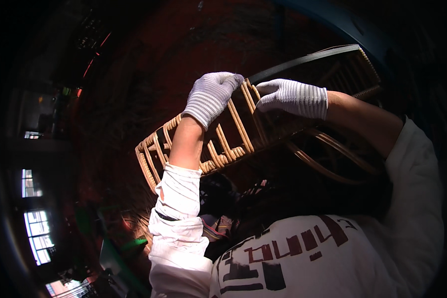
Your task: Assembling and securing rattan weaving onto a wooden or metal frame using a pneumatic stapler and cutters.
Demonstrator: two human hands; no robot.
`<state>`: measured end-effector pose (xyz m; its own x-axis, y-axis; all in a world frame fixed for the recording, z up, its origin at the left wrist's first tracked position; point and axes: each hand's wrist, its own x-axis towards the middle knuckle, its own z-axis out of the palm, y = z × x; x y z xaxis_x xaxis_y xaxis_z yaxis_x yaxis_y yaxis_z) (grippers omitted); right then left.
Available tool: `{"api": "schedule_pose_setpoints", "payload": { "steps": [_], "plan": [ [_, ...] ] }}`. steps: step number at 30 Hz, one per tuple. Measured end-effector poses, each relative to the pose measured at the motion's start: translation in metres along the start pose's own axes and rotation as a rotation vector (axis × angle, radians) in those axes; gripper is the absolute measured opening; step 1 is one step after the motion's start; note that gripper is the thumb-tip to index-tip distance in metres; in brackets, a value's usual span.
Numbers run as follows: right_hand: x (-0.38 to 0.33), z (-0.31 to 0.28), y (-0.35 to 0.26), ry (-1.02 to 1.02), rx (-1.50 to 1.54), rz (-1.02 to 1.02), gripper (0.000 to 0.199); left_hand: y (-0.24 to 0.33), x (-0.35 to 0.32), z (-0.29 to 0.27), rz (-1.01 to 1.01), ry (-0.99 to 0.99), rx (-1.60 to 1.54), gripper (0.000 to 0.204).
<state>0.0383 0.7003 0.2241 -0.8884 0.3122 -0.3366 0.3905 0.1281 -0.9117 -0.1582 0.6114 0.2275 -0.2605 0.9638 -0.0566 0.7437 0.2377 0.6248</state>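
A long woven rattan frame point(240, 125) with light brown canes runs slantwise in front of me, from lower left to upper right. My left hand point(211, 97), in a white and grey striped knit glove, is closed at its upper edge, fingertips by the top of the upright canes. Close to its right, my right hand point(294, 98) in a matching glove reaches in from the right. Its thumb and fingers close around a cane point(254, 92) near the same edge. Shadow and the glove hide part of that grip.
A grey flat strip point(303, 60) edges the frame's far right part. Curved canes point(328, 156) lie below the right forearm. Dark strands litter the reddish floor point(193, 44). A blue surface point(342, 20) stands at the upper right, and bright windows point(38, 236) are at far left.
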Motion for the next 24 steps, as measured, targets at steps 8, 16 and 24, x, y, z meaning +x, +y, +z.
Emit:
{"api": "schedule_pose_setpoints", "payload": {
  "steps": [8, 16, 24],
  "plan": [
    [0.010, 0.010, 0.015, -0.007, 0.231, 0.043, 0.036, -0.007, -0.001, 0.000, 0.024, 0.025, 0.012, 0.038],
    [-0.004, 0.024, -0.003, 0.151, 0.076, -0.005, 0.034, -0.018, -0.008, -0.002, -0.014, 0.012, 0.045, 0.039],
    [0.011, 0.024, 0.010, -0.009, 0.125, -0.155, 0.025, -0.019, -0.013, -0.006, 0.025, 0.037, 0.066, 0.041]
  ]
}}
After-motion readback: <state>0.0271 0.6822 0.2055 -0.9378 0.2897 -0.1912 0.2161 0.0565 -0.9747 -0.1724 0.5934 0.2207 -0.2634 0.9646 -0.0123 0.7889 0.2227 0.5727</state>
